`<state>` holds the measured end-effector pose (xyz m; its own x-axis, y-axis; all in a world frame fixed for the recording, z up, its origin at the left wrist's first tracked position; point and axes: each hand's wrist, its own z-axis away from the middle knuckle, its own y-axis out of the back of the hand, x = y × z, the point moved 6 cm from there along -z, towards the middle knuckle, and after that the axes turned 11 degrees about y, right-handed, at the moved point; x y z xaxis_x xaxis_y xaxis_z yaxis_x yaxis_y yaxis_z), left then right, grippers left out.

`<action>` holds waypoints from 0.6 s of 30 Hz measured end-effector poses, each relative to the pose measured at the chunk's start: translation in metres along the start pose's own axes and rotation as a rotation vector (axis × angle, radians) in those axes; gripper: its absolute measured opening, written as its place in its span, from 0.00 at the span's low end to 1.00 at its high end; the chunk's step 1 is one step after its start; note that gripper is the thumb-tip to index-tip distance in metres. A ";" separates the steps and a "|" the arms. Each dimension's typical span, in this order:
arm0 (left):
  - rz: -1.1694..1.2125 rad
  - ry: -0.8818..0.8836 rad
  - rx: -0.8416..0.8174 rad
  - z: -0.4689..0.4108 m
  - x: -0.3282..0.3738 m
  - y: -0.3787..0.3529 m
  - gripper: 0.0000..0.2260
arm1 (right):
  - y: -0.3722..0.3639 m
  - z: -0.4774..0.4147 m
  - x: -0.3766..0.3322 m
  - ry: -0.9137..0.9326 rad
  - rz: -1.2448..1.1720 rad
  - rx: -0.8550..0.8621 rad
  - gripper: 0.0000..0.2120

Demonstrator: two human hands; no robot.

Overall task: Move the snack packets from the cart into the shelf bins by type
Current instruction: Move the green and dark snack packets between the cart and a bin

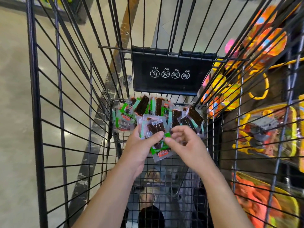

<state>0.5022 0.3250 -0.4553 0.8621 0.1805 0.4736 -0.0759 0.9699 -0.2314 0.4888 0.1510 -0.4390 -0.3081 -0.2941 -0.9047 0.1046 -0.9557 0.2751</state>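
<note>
Head view, clear green-edged snack packets (154, 127), dark reddish strips inside

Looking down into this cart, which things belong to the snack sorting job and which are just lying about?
Belongs to the job: held packets gripped by the left hand; right hand close beside them; loose packets at the far end; the cart.
Just about: black warning flap; toy packs outside the right wall.

Pile of snack packets (158, 111) is lying in cart (35, 96) at frame centre, below placard (171, 76); toy packs (266, 132) are hanging outside, right.
</note>
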 end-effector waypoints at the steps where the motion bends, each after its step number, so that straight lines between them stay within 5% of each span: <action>1: 0.005 0.004 0.003 0.000 0.001 0.001 0.21 | 0.011 -0.006 0.007 -0.015 0.045 0.075 0.19; 6: 0.011 0.021 0.001 -0.003 0.003 0.003 0.22 | 0.047 -0.041 0.043 -0.134 0.497 0.154 0.42; 10: 0.000 0.027 0.003 -0.006 0.002 0.005 0.22 | 0.049 -0.061 0.070 -0.203 0.504 0.049 0.49; 18: 0.003 0.055 0.022 -0.006 0.002 0.003 0.32 | 0.056 -0.050 0.068 -0.110 0.643 0.221 0.27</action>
<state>0.5063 0.3275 -0.4603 0.8882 0.1746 0.4250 -0.0889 0.9728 -0.2138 0.5210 0.0784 -0.5011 -0.3447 -0.7916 -0.5046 0.1073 -0.5672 0.8166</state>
